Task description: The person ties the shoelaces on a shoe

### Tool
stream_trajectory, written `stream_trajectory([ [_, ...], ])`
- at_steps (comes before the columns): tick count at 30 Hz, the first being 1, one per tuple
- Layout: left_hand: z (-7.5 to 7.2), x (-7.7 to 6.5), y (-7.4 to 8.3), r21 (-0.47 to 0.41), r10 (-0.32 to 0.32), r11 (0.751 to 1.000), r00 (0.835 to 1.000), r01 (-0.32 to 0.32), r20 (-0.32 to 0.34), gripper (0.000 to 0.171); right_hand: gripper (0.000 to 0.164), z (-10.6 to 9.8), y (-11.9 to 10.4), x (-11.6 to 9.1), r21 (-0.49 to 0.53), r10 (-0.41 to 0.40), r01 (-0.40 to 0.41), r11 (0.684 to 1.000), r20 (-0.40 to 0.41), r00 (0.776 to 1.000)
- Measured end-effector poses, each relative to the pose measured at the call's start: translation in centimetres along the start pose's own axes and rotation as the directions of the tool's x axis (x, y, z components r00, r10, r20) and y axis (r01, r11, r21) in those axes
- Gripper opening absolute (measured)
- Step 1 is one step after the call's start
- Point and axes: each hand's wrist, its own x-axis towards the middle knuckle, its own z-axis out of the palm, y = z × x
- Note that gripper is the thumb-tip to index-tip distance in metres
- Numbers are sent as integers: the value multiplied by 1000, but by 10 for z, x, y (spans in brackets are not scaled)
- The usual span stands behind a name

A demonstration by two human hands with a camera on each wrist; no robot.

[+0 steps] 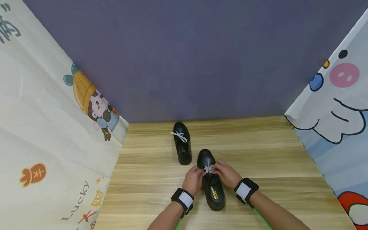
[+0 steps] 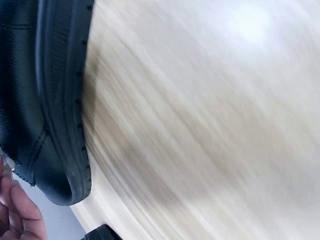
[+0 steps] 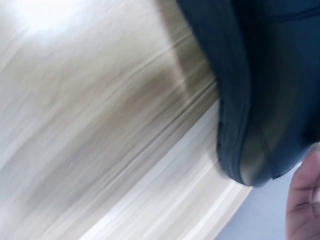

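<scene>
A black leather shoe (image 1: 205,157) lies on the wooden surface with its toe pointing away, and white laces (image 1: 208,169) cross its upper in a bow-like shape. From the left, my left hand (image 1: 193,180) pinches the lace between thumb and fingers. My right hand (image 1: 227,174) pinches the lace on the opposite side. In the left wrist view the shoe's side and sole (image 2: 65,100) fill the left edge, with fingertips at the lace below. The right wrist view shows the shoe (image 3: 280,100) blurred, and my fingers partly cut off.
A second black shoe (image 1: 182,148) with a tied white bow stands farther back to the left, near the grey-blue wall (image 1: 201,64). Printed white sheets hang at the left (image 1: 51,121) and right (image 1: 330,105). Wood-grain surface (image 1: 258,147) spreads around the shoes.
</scene>
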Motion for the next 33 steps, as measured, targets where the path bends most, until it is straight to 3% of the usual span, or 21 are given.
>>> stream_trajectory([
  [6, 0, -1, -7, 114, 99, 989, 995, -96, -17, 13, 11, -1, 2, -4, -94, -9, 6, 996, -32, 999],
  [12, -1, -2, -14, 218, 178, 961, 984, -169, -24, 18, 14, 0, 0, -3, -108, -20, 12, 994, -72, 997],
  [20, -6, -2, -9, 376, 178, 903, 978, -208, 113, 11, 21, -2, 0, -7, -126, -70, 56, 990, -104, 992],
  [24, -5, -3, -10, 417, 179, 881, 974, -222, 141, 10, 23, -1, 2, -9, -137, -86, 73, 988, -97, 992],
  [28, -6, -2, -11, 401, 162, 894, 979, -200, 126, 12, 25, -3, 4, -11, -143, -92, 76, 987, -103, 990],
  [33, -5, -3, -10, 304, 109, 943, 989, -133, 94, 12, 20, -4, 4, -13, -132, -55, 43, 990, -90, 994],
])
